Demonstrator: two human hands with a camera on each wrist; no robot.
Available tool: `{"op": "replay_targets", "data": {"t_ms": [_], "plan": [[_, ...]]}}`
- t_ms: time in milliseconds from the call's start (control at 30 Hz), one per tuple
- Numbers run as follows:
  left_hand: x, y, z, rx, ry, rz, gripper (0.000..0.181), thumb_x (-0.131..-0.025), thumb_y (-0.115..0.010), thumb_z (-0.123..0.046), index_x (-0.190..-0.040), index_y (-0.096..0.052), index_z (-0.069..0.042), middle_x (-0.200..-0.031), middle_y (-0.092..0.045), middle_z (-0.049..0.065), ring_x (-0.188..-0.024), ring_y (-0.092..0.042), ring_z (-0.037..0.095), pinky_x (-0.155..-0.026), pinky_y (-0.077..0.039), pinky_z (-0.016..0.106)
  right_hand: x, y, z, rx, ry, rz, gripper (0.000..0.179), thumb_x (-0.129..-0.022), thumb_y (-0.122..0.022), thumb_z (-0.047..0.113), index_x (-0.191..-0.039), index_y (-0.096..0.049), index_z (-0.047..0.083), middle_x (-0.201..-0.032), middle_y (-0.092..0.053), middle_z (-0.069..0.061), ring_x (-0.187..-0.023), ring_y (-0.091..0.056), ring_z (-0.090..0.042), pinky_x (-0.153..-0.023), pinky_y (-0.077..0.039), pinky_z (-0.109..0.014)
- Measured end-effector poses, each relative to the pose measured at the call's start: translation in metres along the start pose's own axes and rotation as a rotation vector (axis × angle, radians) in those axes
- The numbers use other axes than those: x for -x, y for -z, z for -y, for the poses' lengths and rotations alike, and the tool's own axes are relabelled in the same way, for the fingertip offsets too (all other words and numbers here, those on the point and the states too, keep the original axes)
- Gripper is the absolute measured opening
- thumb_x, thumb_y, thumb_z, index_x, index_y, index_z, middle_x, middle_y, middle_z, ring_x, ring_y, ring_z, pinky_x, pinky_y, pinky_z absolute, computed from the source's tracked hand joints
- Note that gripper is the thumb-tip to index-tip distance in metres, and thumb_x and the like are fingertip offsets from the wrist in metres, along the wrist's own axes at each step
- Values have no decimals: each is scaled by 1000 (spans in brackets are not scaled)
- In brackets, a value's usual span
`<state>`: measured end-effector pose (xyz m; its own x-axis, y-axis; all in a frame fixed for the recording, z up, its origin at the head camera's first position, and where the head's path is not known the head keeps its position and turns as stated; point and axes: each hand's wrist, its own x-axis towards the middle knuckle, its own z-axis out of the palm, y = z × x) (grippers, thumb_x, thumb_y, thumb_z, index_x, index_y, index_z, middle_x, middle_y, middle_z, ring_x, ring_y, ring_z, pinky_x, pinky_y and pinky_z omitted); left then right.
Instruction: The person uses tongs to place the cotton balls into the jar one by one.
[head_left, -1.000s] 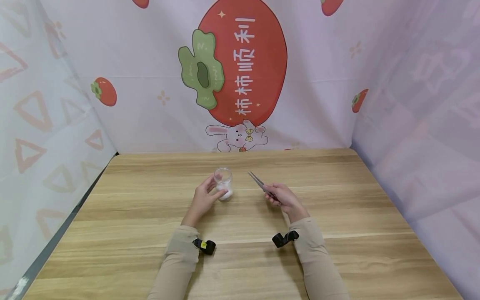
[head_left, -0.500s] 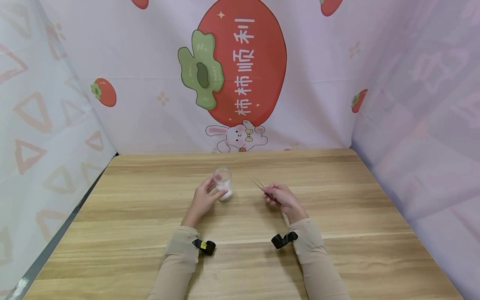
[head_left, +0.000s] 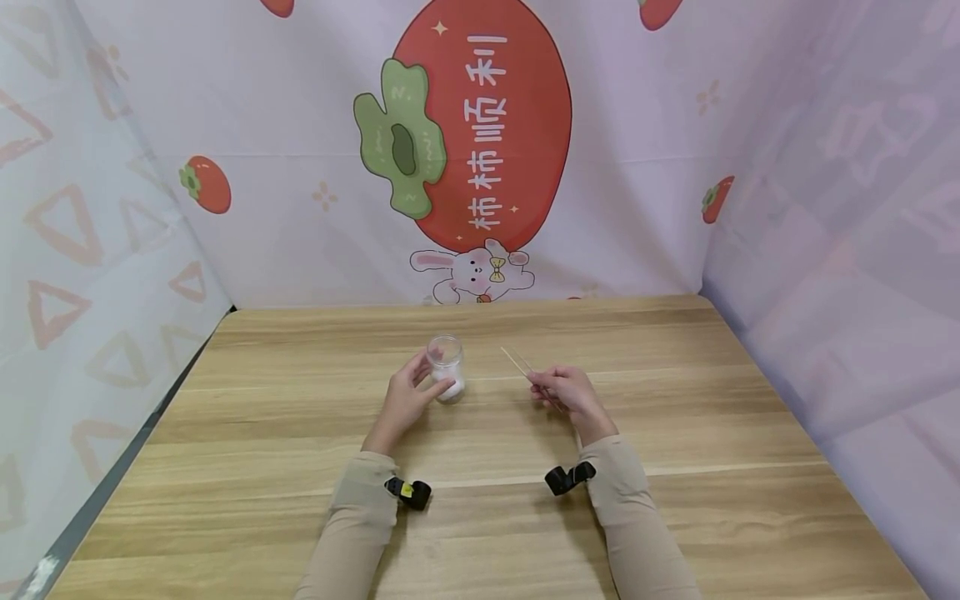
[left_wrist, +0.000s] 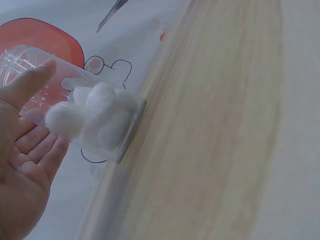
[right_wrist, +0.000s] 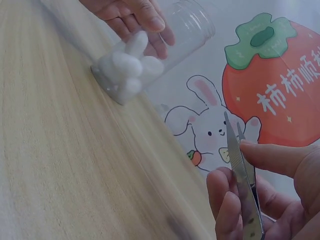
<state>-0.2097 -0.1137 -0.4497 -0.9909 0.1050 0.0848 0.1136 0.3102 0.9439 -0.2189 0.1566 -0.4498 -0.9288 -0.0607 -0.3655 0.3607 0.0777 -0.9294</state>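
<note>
A clear jar [head_left: 446,350] stands upright on the wooden table, with white cotton balls [left_wrist: 107,112] in its lower part. My left hand [head_left: 406,400] grips it from the left, thumb in front and the other fingers round the far side. To the right of the jar, my right hand [head_left: 568,395] pinches a pair of metal tweezers [right_wrist: 241,175] between thumb and fingers. Their slender tips point up and away from me, slightly apart, with nothing between them. A gap of bare table separates the tweezers from the jar.
The wooden table [head_left: 480,517] reaches back to a printed cloth [head_left: 300,250] showing a persimmon and a rabbit. More cloth hangs along the left and right sides. A black strapped camera [head_left: 411,492] sits on the left wrist, another [head_left: 570,477] on the right.
The tweezers have turned a little in my right hand, and their arms now show as thin pale lines in the head view. My left hand and the jar stay put.
</note>
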Motion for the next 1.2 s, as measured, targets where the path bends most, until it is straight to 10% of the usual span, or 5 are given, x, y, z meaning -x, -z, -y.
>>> {"op": "replay_targets", "data": {"t_ms": [300,767,1200], "plan": [[-11,-2,24,-3,-24,-6,73,-84,-75,-16,-143,-39,4,-143,-50,24,-133,-51,36,-117,-41,39,-1,3,-2,113,-15,-75,26,-84,-74,18,-61,-62,15,-58,-59,10,-56,-51,-5,-50,-40,-15],[6,0,-13,22,-11,-18,66,-84,-72,-5,-140,-40,8,-141,-50,28,-132,-51,39,-119,-40,42,-3,8,-9,185,8,-76,24,-82,-76,19,-67,-70,0,-51,-51,7,-43,-40,-7,-42,-31,-18],[-12,-4,22,18,-16,-28,70,-83,-74,-7,-142,-39,7,-143,-48,27,-133,-50,39,-120,-38,42,-6,13,-12,97,-53,-90,23,-88,-69,15,-92,-67,-7,-56,-60,6,-48,-52,-3,-45,-48,-12]]}}
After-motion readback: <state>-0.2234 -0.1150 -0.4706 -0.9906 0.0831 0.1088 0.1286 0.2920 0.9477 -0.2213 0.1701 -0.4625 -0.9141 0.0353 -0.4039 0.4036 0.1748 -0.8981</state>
